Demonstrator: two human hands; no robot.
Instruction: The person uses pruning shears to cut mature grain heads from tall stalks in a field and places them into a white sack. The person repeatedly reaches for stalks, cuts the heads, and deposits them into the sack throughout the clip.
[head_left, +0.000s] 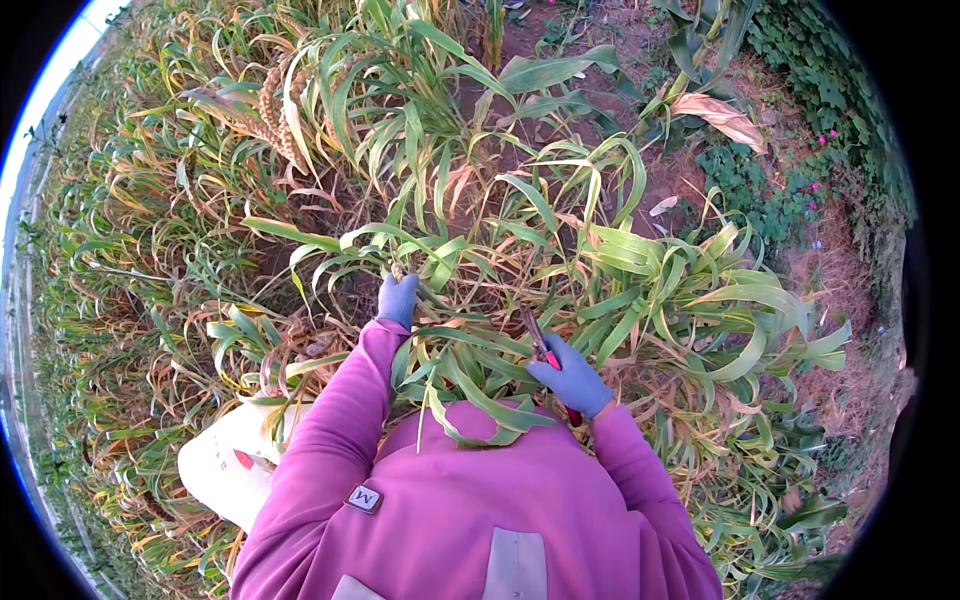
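Note:
My left hand (pixel 398 300), in a grey-blue glove, is closed around a leafy plant stalk (pixel 397 271) in front of my body. Most of the gripped part is hidden by the fingers. To the right, my gloved right hand (pixel 574 378) is wrapped around a pair of pruning shears (pixel 551 358) with red handles. Their dark blades point forward and slightly left, over dry stems. Long green leaves (pixel 480 385) arch between my two hands and lie against the front of my purple top.
A white bag (pixel 225 465) hangs beside my left arm. Drooping millet heads (pixel 275 105) stand at the far left among dense yellowing plants. Bent green stalks (pixel 650 260) spread to the right. Farther off is a dry corn husk (pixel 722 118), with leafy vines (pixel 825 65) at the right edge.

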